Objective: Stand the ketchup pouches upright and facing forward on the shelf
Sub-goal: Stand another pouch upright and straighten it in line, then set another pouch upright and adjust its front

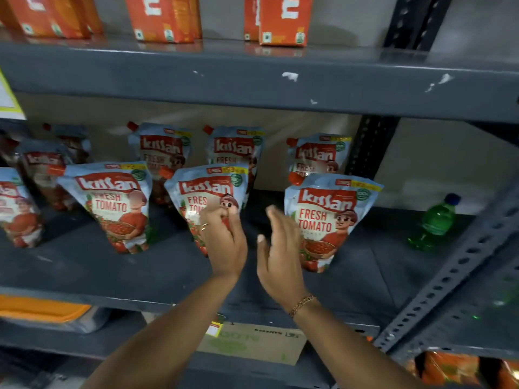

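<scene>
I am pinching the middle front Kissan ketchup pouch (209, 192) with my left hand (224, 242); my right hand (280, 256) is hovering open beside it, holding nothing.

Left hand (223, 242) grips the middle front pouch (209, 192) on the shelf (84, 270); right hand (280, 254) hovers spread just beside it.
</scene>
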Demonstrator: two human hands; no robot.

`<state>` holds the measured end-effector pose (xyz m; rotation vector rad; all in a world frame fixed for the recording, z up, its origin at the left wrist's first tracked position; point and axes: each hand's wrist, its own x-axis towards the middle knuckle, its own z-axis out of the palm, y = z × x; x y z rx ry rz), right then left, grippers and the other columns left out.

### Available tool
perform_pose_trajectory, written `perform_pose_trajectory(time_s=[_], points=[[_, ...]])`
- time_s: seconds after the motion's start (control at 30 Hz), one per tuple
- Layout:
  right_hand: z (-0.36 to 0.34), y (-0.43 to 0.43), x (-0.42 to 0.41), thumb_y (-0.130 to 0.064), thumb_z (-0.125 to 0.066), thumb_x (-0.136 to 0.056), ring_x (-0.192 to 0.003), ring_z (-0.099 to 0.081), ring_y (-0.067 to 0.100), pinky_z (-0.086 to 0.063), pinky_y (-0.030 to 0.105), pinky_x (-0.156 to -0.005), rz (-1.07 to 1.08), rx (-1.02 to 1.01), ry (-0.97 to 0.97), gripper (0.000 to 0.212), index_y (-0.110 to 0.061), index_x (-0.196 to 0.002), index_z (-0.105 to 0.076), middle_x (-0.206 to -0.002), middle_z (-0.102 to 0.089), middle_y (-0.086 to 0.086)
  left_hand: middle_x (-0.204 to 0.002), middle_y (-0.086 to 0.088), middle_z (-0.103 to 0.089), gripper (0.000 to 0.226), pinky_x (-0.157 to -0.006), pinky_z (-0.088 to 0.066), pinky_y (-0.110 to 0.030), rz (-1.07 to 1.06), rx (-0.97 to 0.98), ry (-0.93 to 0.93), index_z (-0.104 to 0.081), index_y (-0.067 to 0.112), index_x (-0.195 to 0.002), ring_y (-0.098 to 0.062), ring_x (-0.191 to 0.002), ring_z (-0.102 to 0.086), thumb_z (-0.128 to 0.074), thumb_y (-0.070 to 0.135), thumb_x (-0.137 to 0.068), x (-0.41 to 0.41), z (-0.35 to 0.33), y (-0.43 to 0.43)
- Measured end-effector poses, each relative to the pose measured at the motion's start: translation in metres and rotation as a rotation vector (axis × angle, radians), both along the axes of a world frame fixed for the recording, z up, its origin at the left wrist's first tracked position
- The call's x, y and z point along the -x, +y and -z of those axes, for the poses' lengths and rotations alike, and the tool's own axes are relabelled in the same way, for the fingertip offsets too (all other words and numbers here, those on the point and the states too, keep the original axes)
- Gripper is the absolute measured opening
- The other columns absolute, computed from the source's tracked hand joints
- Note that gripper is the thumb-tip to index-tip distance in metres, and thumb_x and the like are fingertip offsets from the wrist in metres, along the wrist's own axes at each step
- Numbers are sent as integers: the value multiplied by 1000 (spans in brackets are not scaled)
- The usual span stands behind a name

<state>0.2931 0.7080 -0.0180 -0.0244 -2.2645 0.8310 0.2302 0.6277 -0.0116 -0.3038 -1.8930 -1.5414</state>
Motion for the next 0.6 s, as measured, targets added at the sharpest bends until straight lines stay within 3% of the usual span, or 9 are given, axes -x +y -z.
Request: perform_pose_trajectory(time_s=[0.07, 0.17, 0.23, 0.3, 0.37, 0.47, 0.6], points=[[-8, -18, 10, -13, -42, -95, -124, -48, 20, -40, 33, -107, -165, 173, -119, 43, -8, -138, -39, -135, -52, 11, -108, -26, -49, 29, -97, -38, -43, -135, 42, 53, -36, 14, -93, -27, -108, -43, -34, 43, -95, 11, 6, -24], [-23, -30, 38, -19, -38, -98, -128, -45, 18, -33, 15, -100, -112, 423, -208, 41, -11, -138, -40, -138, -49, 6, -124, -27, -40, 42, -108, -25, -36, -171, -28, -38, -33, 8, -107, -25, -122, -33, -43, 46, -91, 30, 2, -52], [-34, -36, 57, -24, -36, -99, -123, -50, 19, -39, 22, -98, -102, 563, -245, 37, -14, -133, -45, -132, -54, 5, -125, -19, -39, 47, -109, -33, -41, -50, -156, -202, -32, 3, -112, -26, -120, -39, -51, 39, -89, 41, -7, -63], [-38, -41, 71, -25, -39, -98, -110, -57, 20, -44, 27, -89, -43, 686, -260, 30, -12, -119, -54, -113, -62, 5, -121, -10, -40, 41, -105, -41, -41, 74, -247, -356, -31, 9, -113, -20, -116, -45, -56, 31, -89, 52, -17, -72], [-39, -44, 80, -26, -43, -96, -101, -60, 23, -49, 33, -87, 47, 834, -247, 25, -12, -109, -59, -101, -62, 3, -118, -9, -53, 44, -97, -48, -39, 168, -261, -388, -41, 6, -119, -20, -109, -56, -57, 32, -89, 66, -25, -83], [-41, -46, 87, -24, -47, -94, -90, -60, 20, -51, 34, -82, 164, 980, -192, 24, -9, -105, -62, -97, -64, 6, -96, 1, -68, 26, -77, -51, -27, 362, -223, -437, -60, 17, -101, -14, -91, -65, -55, 39, -89, 82, -38, -94], [-46, -44, 88, -21, -47, -94, -82, -60, 19, -51, 33, -76, 261, 1026, -123, 24, -7, -99, -66, -88, -63, 3, -96, 7, -66, 6, -68, -54, -16, 517, -257, -480, -53, 31, -94, -6, -89, -65, -51, 36, -92, 86, -46, -86]])
